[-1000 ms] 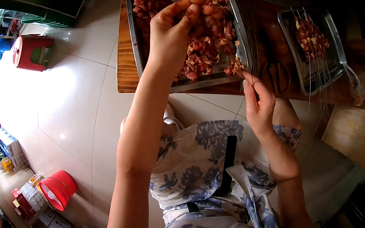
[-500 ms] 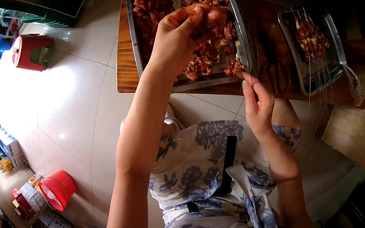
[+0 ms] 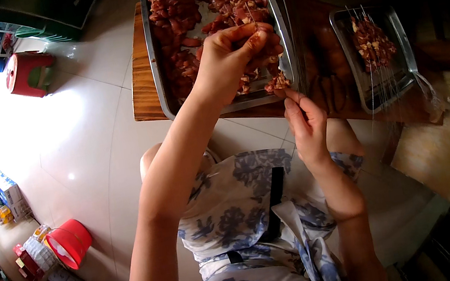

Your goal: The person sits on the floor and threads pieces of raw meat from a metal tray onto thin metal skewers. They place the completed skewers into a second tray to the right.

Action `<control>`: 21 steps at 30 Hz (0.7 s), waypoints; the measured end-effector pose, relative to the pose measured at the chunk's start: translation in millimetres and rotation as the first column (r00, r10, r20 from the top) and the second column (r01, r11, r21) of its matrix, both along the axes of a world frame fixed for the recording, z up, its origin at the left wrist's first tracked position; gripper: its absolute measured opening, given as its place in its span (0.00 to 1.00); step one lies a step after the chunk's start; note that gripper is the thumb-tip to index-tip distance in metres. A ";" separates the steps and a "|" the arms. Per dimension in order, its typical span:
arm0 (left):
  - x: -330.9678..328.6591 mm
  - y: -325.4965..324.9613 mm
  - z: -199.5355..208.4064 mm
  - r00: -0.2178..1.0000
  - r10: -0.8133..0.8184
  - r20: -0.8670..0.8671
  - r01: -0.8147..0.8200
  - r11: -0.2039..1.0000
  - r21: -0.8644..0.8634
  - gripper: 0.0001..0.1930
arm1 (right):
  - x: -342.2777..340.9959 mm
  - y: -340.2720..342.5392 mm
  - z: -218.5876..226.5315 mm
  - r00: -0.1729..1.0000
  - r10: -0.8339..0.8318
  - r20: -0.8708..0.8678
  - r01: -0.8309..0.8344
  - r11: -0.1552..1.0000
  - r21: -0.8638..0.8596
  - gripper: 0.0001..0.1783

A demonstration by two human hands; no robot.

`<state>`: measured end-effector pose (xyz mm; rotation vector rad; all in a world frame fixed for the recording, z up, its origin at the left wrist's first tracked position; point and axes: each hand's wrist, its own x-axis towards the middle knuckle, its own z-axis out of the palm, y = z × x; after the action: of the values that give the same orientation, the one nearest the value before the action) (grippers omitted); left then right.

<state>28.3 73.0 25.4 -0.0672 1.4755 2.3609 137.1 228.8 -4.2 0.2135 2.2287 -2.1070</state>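
Over a large metal tray (image 3: 158, 68) of raw, reddish meat pieces (image 3: 176, 16), my left hand (image 3: 235, 56) is closed, thumb against fingers, around meat. A thin metal skewer (image 3: 251, 13) pokes up past its fingertips. Just outside the tray's near right corner, my right hand (image 3: 305, 119) pinches the skewer's lower end. A small clump of meat (image 3: 277, 81) sits just above those fingertips. Most of the skewer's middle is hidden by my left hand.
The tray stands on a wooden table (image 3: 144, 88). Right of it lie dark-handled scissors (image 3: 330, 88) and a smaller metal tray (image 3: 346, 56) with loaded skewers (image 3: 373, 43). A red stool (image 3: 20, 76) and a red bucket (image 3: 73, 242) stand on the tiled floor at left.
My left hand has moved down and slightly right relative to the tray, and the skewer's tip now shows above it. The whole view has shifted a little. My right hand keeps its pinch.
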 end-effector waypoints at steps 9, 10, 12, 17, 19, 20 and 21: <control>12.3 14.2 -2.5 0.998 -0.043 0.052 0.035 0.990 0.139 0.09 | -6.9 3.1 15.3 0.982 0.003 0.191 0.065 0.935 -0.348 0.13; 13.1 14.6 1.5 0.996 -0.044 0.076 0.033 0.991 0.131 0.09 | -9.1 4.3 17.8 0.979 -0.001 0.203 0.075 0.931 -0.356 0.12; 16.8 16.6 -4.1 0.995 -0.097 -0.002 0.096 0.992 0.085 0.11 | -13.1 6.7 20.3 0.982 -0.001 0.189 0.070 0.932 -0.355 0.11; 17.5 19.2 -14.9 0.991 -0.121 -0.052 0.121 0.993 -0.010 0.15 | -16.2 10.6 19.6 0.993 -0.015 0.121 0.049 0.958 -0.282 0.09; 19.5 19.7 -12.7 0.995 -0.104 -0.005 0.104 0.991 0.089 0.15 | -16.1 12.2 20.3 0.996 0.001 0.092 0.023 0.967 -0.253 0.09; 20.0 20.1 -11.2 0.995 -0.096 0.017 0.093 0.986 0.139 0.15 | -16.6 13.0 20.9 0.997 0.010 0.077 0.009 0.971 -0.238 0.09; 20.2 21.0 -10.0 0.995 -0.085 0.041 0.076 0.978 0.197 0.16 | -16.9 13.7 20.8 0.997 0.003 0.081 0.016 0.973 -0.231 0.09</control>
<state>48.5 94.0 15.5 -0.0156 1.1946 2.4067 120.2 242.5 16.6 0.2867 1.9197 -2.2935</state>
